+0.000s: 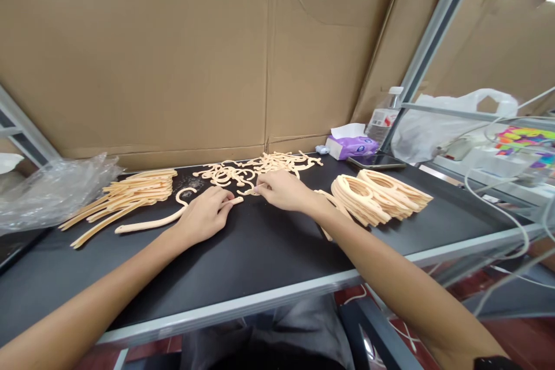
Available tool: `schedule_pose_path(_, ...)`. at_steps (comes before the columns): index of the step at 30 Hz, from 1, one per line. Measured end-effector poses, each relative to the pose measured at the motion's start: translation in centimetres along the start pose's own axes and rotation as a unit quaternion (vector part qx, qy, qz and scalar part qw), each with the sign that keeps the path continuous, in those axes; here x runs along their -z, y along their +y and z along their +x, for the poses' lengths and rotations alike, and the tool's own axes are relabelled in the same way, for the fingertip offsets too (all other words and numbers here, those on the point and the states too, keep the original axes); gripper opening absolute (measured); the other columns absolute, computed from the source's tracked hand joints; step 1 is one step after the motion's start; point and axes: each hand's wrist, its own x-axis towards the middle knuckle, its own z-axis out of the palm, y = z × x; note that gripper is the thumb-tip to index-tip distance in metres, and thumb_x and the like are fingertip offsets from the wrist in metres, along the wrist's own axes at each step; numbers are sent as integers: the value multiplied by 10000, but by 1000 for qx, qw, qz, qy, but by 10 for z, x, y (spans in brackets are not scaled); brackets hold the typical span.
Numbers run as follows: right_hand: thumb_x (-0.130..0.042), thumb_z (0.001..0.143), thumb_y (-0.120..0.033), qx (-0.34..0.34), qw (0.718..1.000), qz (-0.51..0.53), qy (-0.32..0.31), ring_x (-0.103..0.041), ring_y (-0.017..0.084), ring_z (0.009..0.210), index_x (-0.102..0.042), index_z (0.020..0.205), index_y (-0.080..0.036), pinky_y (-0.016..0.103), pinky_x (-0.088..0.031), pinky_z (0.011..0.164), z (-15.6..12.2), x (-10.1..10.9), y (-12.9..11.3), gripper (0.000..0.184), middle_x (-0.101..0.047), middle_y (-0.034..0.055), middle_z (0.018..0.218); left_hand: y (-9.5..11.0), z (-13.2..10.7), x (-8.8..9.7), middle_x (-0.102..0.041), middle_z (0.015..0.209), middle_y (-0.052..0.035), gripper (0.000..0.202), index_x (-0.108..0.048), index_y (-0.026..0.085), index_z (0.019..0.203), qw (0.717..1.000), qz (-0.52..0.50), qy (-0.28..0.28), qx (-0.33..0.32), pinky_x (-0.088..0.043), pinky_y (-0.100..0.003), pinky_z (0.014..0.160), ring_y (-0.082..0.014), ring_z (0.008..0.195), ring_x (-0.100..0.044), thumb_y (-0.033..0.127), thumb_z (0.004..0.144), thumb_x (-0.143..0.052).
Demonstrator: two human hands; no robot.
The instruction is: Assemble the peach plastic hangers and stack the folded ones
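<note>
A beige clothes hanger (150,224) lies on the black tabletop, its hook curving upward behind my left hand (203,214). The fingers of that hand are closed around the hanger near its right end, which sticks out past the fingertips. My right hand (281,188) pinches a small curved beige piece (247,191) that looks like a hanger hook, partly covered by the fingers. Just behind both hands is a loose heap of beige hooks (225,173). To the left, long grooved beige hanger arms (139,191) are piled together.
Stacked beige hanger parts with round openings (373,196) stand right of my right forearm. A purple tissue pack (351,147), a phone (377,162) and a bottle (384,118) are at the back right. Clear plastic wrap (56,188) lies far left; a cardboard wall (195,58) rises behind.
</note>
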Motion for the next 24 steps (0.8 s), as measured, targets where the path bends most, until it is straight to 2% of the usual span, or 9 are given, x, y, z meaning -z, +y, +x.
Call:
schedule_pose_path(3,-467,982,-280,18,999,-22,-16,-583,165,745,-649,814,-177,255,-326,665,-1,-2,-1,268,-686,59,810,0,-1,-1,-688,992,-92,267,-650,196,942,1000,9,5,-10,-495,-391,840,-258,970,-633,326,963,-418)
schedule_pose_path(11,-382,1008,-227,28,999,-8,-19,-588,172,815,-604,915,-175,253,-352,720,-1,-4,2,247,-667,80,909,3,-5,1,-676,966,-59,166,-634,220,926,998,35,54,-19,-498,-324,750,-214,884,-640,272,930,-477)
schedule_pose_path(16,-420,1007,-264,47,999,1,-17,-586,178,865,-634,935,-181,252,-354,737,-1,-7,3,240,-660,78,943,3,-4,0,-664,946,-55,164,-639,220,894,998,15,59,-35,-502,-332,806,-211,901,-632,256,918,-481)
schedule_pose_path(20,-470,999,-367,47,998,11,-34,-561,160,762,-651,859,-182,250,-333,670,-1,-9,-1,294,-662,57,857,3,-4,0,-651,970,-60,178,-655,215,883,998,-9,53,-24,-502,-342,811,-210,895,-630,255,914,-485)
schedule_pose_path(24,-485,997,-333,57,998,-6,-28,-550,157,746,-665,840,-176,255,-314,657,-1,-10,-6,286,-654,52,807,6,-4,0,-653,942,-55,175,-662,215,864,998,-17,48,-27,-504,-352,832,-215,908,-632,240,898,-492)
